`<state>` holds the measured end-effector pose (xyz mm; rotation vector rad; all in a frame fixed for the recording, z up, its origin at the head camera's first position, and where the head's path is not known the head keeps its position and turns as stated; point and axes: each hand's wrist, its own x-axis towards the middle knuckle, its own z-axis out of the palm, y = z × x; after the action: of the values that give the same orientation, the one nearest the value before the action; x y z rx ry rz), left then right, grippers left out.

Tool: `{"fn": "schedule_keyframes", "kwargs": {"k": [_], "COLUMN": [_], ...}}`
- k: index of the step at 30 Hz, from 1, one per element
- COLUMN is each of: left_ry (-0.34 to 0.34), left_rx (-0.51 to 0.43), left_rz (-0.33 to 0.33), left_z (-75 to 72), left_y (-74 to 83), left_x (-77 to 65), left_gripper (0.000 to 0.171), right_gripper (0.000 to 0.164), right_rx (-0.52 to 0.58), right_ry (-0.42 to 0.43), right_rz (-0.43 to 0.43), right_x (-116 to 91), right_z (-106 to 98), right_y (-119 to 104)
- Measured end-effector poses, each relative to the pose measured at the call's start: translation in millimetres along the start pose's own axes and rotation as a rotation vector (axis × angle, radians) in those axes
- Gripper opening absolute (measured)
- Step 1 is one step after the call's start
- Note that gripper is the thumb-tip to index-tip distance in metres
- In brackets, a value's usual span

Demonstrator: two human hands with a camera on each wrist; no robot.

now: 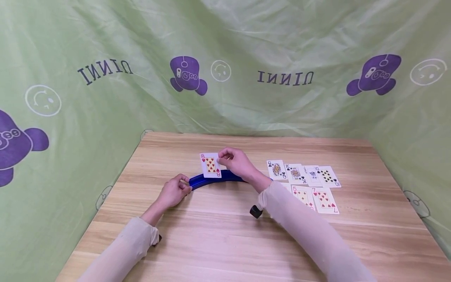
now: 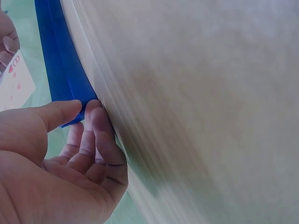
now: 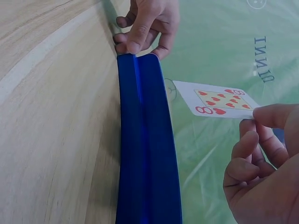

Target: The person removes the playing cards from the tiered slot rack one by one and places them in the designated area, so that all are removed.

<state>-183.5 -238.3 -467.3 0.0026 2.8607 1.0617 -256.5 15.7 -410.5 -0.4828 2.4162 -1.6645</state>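
Note:
My left hand (image 1: pixel 173 192) pinches the left end of a curved blue card holder (image 1: pixel 202 181), which stands on the table. The left wrist view shows the thumb (image 2: pixel 70 110) on one face of the holder and curled fingers at the other. Between thumb and fingertips, my right hand (image 1: pixel 240 163) holds an eight of hearts (image 1: pixel 210 165) by one edge. That card is face up to the head view and overlaps the holder there. In the right wrist view, the card (image 3: pixel 222 101) is in the air beside the holder, whose lengthwise groove (image 3: pixel 144 140) holds no card in the visible stretch.
Right of the holder, several playing cards lie face up in two rows: a queen (image 1: pixel 276 170), a king (image 1: pixel 296 174) and a ten (image 1: pixel 329 177) behind, a five of diamonds (image 1: pixel 302 196) and seven of hearts (image 1: pixel 325 201) in front. My right sleeve (image 1: pixel 299 219) partly covers the front row. Green cloth (image 1: pixel 225 109) hangs around the table.

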Motion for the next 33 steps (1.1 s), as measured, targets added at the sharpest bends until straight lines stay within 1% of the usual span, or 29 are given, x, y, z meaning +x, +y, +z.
{"fn": "schedule_keyframes", "kwargs": {"k": [11,13,19,26,33], "left_ry": [0.001,0.001,0.002,0.002,0.004], "left_rx": [0.006,0.004,0.014,0.002,0.001], "left_rz": [-0.009,-0.012,0.009,0.0,0.01], "left_z": [0.2,0.3,-0.1,-0.2,0.1], "left_y": [0.8,0.8,-0.1,-0.1,-0.7], "left_x": [-0.5,-0.1,0.5,-0.5,-1.1], "left_gripper": [0.025,0.024,0.023,0.024,0.023], "right_gripper": [0.015,0.015,0.016,0.017,0.02], "right_rx": [0.087,0.088,0.087,0.111,0.12], "right_ry": [-0.024,-0.027,-0.016,-0.015,-0.019], "right_rz": [0.03,0.031,0.039,0.059,0.06], "right_x": [-8,-10,-15,-24,-34], "right_z": [-13,-16,-29,-45,-61], "right_y": [4,3,8,12,15]}}
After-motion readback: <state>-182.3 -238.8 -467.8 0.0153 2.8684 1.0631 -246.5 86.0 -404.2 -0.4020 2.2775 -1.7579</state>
